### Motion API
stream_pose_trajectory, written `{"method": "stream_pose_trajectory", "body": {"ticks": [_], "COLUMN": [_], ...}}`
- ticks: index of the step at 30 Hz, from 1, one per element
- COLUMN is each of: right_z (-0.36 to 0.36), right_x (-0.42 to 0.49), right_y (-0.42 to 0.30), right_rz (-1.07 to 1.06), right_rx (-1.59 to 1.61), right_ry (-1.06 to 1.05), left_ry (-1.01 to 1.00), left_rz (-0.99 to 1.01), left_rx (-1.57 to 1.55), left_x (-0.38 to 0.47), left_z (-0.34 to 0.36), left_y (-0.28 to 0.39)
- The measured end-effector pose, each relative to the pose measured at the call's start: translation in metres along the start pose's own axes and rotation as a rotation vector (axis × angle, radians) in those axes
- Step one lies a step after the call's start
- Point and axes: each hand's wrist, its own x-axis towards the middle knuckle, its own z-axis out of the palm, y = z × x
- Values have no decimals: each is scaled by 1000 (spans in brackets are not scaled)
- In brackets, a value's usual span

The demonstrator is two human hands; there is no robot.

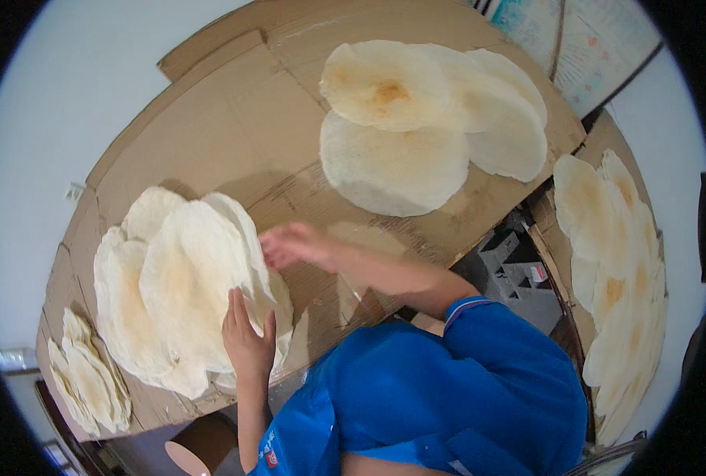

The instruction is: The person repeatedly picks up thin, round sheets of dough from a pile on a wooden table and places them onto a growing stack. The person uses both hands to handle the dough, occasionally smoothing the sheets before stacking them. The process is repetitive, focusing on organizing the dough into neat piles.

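A tall pile of large, thin round flatbreads [192,273] sits on cardboard before me, to the left, with wavy, overlapping edges. My left hand [248,336] lies flat against the pile's near right side, fingers extended and thumb apart. Beside the pile's right edge is my right hand [296,245], blurred, with its fingertips close to the bread rims. Whether those fingers touch or pinch a sheet cannot be made out. Farther off to the right, a spread group of flatbreads [394,166] overlaps on the cardboard, the top one browned at its middle.
Cardboard sheeting [222,125] covers the table. A smaller flatbread stack [91,375] occupies its left end. More flatbreads [615,291] cover a second surface at right, across a gap showing the floor [519,285]. Below the front edge stands a brown cylindrical container [204,443].
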Motion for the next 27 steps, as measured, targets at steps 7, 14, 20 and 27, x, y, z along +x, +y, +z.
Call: {"method": "stream_pose_trajectory", "body": {"ticks": [7,14,20,27], "right_z": [-300,-355,-345,-309], "right_x": [-64,-82,-64,-63], "right_y": [-80,-115,-142,-178], "right_rz": [-215,366,176,-341], "right_rx": [-1264,-1070,-1261,-1283], "right_ry": [1796,1569,1304,1334], "left_ry": [-68,-107,-143,-123], "left_rz": [-59,-11,76,204], "left_rx": [-133,-162,-216,-284], "left_x": [-17,-10,7,27], "left_z": [25,33,39,47], "left_y": [12,28,35,49]}}
